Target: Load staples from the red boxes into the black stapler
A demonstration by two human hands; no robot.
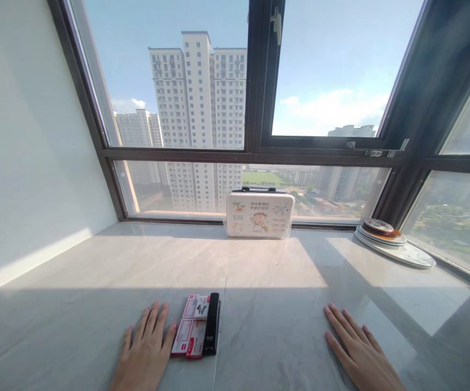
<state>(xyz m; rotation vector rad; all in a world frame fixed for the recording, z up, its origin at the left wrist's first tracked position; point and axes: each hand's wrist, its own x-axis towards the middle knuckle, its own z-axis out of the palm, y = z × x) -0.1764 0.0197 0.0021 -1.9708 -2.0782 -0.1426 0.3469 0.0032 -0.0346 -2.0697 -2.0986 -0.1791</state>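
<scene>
My left hand lies flat on the marble-look sill, its fingers stretched forward and holding nothing. Close by its thumb is a group of small red-and-white boxes, set side by side. A black stapler lies lengthwise along their right side. One little box at the far end shows a picture of dark clips. Over on the right, my right hand also rests flat with fingers apart, touching only the sill surface.
A white case with cartoon prints and a black handle stands upright against the window. In the far right corner sits a stack of round plates or trivets on a flat board. A white wall borders the left.
</scene>
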